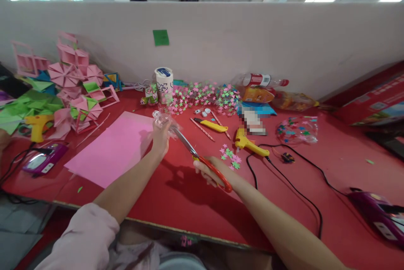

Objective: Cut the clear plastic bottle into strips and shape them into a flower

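On the red counter (176,194), a pink sheet (110,150) is lying at nine o'clock of my left hand (160,137), whose grip is pinching a clear plastic bottle (164,120). At four o'clock, my right hand (210,171) is closing its grip around red-handled scissors (202,158), blades touching the bottle.

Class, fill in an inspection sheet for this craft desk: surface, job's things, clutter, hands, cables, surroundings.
Surface: red table, pink paper sheet lying flat.
Job's things: clear plastic piece; red-handled scissors, blades at the plastic.
Clutter: paper stars, yellow glue gun, yellow utility knife, pink paper models.
Hands: left hand holds the plastic; right hand holds the scissors.
Cables: black cable looping across the table.
Surroundings: pale partition wall, green note.
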A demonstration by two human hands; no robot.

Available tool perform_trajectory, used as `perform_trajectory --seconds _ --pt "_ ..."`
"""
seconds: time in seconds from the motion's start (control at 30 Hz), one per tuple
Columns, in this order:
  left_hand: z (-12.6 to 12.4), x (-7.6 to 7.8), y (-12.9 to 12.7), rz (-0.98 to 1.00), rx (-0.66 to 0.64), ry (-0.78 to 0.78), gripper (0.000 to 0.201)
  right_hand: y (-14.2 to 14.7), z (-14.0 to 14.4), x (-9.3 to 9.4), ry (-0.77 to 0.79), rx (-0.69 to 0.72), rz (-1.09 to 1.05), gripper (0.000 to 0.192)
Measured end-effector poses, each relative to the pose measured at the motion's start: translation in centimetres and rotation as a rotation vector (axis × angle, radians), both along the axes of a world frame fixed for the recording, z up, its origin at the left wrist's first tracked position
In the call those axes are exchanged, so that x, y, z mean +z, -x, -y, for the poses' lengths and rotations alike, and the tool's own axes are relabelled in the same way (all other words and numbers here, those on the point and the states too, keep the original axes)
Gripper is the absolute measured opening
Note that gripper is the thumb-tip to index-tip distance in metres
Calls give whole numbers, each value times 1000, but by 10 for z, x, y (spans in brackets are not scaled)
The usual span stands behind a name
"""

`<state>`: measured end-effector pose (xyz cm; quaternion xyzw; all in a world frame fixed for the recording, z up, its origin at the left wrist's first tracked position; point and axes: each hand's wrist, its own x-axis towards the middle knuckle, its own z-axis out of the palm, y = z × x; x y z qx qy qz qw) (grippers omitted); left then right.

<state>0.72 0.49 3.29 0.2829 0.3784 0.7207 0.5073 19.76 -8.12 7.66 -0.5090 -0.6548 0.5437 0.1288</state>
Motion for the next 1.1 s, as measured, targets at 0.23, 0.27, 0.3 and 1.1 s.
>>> perform_trajectory --seconds 0.23,0.27,0.3,1.1 --pt "2 0 -3 22 35 -56 38 2 1 0 14 -28 11 56" --pt "1 0 -2 21 41 -48 39 2 0 0 14 -31 16 57" --pt "0 -1 -2 20 43 -40 39 2 0 0 14 -32 19 57" --pt "6 5 -4 -36 45 -19 36 1 0 3 12 -47 18 56"
